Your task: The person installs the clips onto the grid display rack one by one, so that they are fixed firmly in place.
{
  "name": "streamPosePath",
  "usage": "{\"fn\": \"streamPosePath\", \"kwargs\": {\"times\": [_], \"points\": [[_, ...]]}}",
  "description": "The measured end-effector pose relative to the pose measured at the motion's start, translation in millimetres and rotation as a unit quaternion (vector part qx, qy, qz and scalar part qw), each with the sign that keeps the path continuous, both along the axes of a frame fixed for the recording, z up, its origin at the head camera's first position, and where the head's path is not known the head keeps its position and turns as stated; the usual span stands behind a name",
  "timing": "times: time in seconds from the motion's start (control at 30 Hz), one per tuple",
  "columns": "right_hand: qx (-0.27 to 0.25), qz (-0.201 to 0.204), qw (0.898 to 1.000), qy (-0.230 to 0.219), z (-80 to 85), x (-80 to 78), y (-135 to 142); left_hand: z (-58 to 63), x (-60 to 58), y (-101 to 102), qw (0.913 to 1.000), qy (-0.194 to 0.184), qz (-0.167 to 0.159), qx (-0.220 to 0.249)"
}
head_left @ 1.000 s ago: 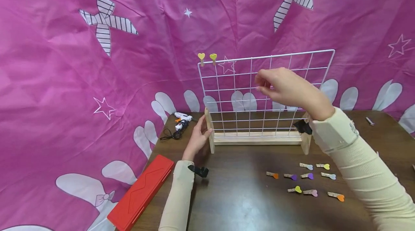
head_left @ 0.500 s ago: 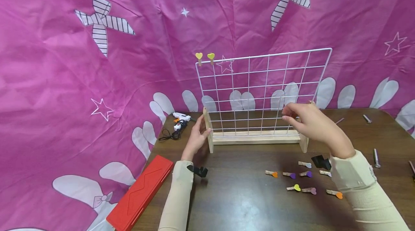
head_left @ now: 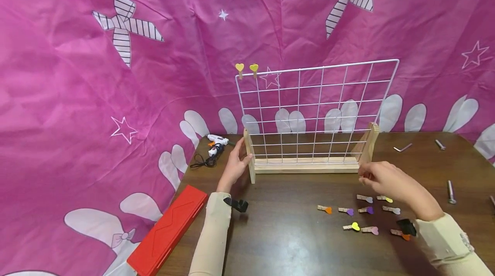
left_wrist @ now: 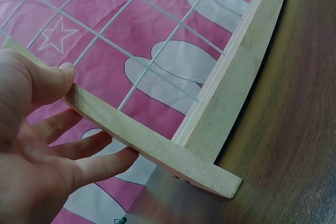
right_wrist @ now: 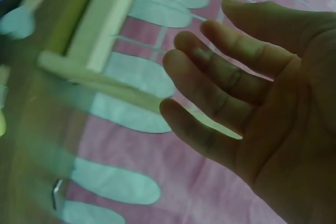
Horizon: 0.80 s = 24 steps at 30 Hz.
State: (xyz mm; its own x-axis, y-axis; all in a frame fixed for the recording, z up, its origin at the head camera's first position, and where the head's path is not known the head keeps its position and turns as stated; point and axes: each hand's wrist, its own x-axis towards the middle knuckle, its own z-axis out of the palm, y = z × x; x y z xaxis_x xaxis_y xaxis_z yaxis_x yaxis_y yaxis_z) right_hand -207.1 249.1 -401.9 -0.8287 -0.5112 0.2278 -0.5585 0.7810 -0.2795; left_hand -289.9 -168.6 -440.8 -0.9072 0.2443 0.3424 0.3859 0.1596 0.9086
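A white wire grid (head_left: pixel 322 67) stands upright in a wooden stand (head_left: pixel 305 168) on the table. My left hand (head_left: pixel 233 165) holds the stand's left end piece (left_wrist: pixel 157 142), thumb on one face and fingers on the other, as the left wrist view shows. Two clothespins with yellow hearts, one pale (head_left: pixel 239 68) and one brighter (head_left: pixel 254 68), are clipped to the grid's top left. My right hand (head_left: pixel 390 181) hovers by the stand's right end, fingers loosely bent and holding nothing. Below it lie several heart clothespins, including a purple one (head_left: pixel 349 211) and a pink one (head_left: pixel 374 230).
At the back left lies a white glue gun (head_left: pixel 218 139) with a black cord. A red case (head_left: pixel 170 228) lies along the left table edge. To the right are a hex key (head_left: pixel 403 148) and two bolts, one near (head_left: pixel 450 192) and one farther back (head_left: pixel 440 144).
My right hand has come down from in front of the grid toward the clothespins on the table, moving right and nearer. The left hand has stayed on the stand.
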Motion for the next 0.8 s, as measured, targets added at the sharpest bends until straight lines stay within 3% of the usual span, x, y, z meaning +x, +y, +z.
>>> {"fn": "streamPosePath", "kwargs": {"times": [0.27,0.53,0.8], "points": [[0.062,0.01,0.995,-0.072,-25.8,-1.8,10,-1.9,-0.1,0,0.9997,0.001,-0.009,0.023],[0.138,0.004,0.989,-0.059,-44.4,-5.1,14,-2.3,-0.7,-1,0.9998,-0.004,-0.004,0.02],[0.152,-0.006,0.987,-0.056,-56.5,-4.9,18,-0.3,-0.4,1,0.9999,-0.006,-0.001,0.009]]}}
